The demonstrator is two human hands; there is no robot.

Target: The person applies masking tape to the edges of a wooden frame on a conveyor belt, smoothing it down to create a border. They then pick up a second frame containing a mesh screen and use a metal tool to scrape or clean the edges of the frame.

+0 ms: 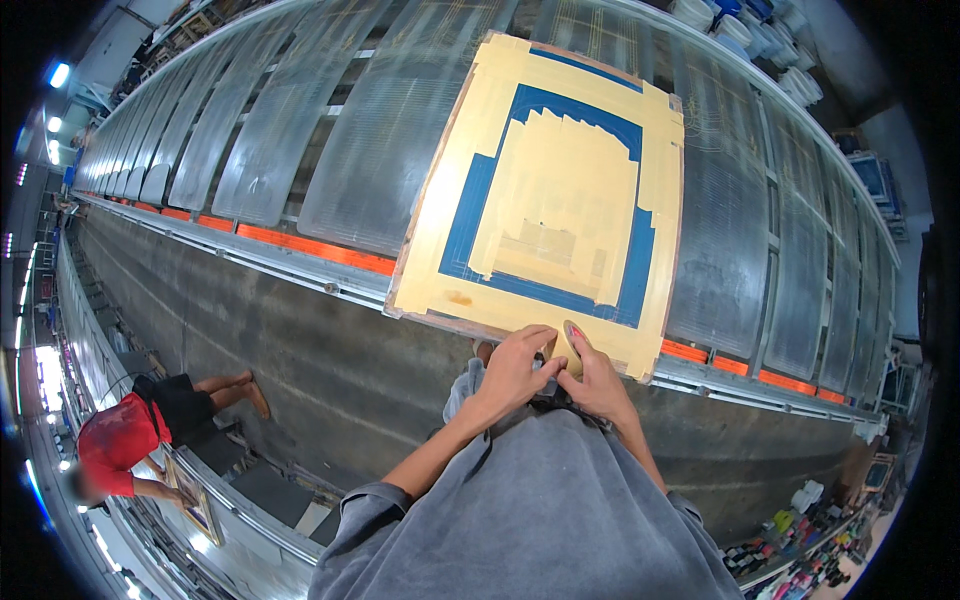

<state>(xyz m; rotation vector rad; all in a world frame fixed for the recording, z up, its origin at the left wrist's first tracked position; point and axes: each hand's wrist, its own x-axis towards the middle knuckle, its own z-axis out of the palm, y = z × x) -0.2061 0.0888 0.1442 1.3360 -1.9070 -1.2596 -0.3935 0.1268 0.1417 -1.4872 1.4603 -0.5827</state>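
Bending at far left: 1 co-worker (125, 430) in a red shirt, reaching to a small frame (205, 520). Next: 1 long worktop (370, 160) of grey panels, edged by an orange strip (315, 248). Centre: 1 large framed screen (450, 322), lying across the worktop, near edge toward the person. Apparently mostly done: pale yellow tape (560, 200) covers the border and most of the middle. Uncovered: 1 blue band (470, 215) between those 2 areas, 1 thin blue strip (586, 69) toward the far edge; whether either remains to be covered cannot be told. At the near edge: left hand (517, 367), fingers curled against 1 tape roll (566, 357); right hand (600, 380), clamped on the same roll's other side.
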